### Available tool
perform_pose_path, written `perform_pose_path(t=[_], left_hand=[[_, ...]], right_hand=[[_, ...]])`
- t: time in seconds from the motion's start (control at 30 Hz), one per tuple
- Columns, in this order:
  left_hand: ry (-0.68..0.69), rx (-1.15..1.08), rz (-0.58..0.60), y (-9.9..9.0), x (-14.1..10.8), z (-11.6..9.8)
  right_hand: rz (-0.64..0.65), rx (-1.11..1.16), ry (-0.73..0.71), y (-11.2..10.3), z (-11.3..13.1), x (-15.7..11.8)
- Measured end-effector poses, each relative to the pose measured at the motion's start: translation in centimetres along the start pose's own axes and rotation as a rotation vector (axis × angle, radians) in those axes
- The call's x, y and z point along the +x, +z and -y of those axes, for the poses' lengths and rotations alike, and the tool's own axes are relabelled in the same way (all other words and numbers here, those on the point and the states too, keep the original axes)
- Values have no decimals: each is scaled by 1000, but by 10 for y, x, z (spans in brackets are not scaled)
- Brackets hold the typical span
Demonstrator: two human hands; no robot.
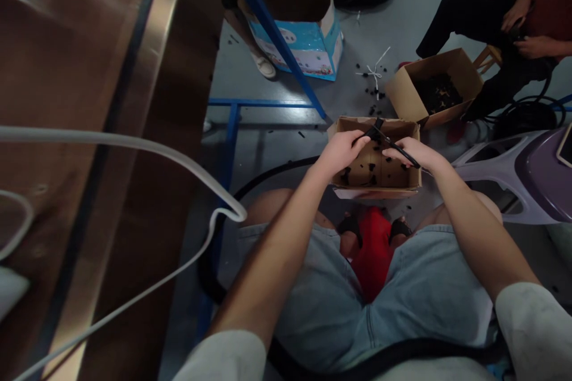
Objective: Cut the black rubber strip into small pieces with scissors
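Note:
Over an open cardboard box (357,174), my left hand (343,150) is closed on a black piece (373,128). Opposite it, my right hand (413,152) grips a pair of dark scissors (397,147), whose blades meet the black piece near the middle of the box. Several small black scraps lie inside the box below both hands. The box stands on the floor just beyond my knees, and a red cloth-like thing (373,250) is between my legs.
A second cardboard box (406,95) with black scraps stands behind, near a seated person (473,18). A blue-white box (313,50) is farther left by another person's hands. A blue frame (277,41), brown table (111,161) and purple-grey chair (513,172) flank me.

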State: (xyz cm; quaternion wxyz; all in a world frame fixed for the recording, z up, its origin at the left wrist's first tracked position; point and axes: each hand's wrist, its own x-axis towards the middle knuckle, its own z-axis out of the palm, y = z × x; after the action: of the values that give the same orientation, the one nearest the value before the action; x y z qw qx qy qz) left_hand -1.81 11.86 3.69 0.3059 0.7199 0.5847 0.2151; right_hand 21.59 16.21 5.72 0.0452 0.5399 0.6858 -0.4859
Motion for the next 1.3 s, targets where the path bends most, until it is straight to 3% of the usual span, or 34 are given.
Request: perform_pose_path(t=[0.47,0.73,1.3], left_hand=[[-2,438,-21,2,-4,-16],[-1,492,-37,5,-5,-15],[5,522,-51,8,-6,-12]], right_hand=[[7,-157,4,3,8,-1],[34,-35,85,8,6,1],[18,-50,119,11,7,-1]])
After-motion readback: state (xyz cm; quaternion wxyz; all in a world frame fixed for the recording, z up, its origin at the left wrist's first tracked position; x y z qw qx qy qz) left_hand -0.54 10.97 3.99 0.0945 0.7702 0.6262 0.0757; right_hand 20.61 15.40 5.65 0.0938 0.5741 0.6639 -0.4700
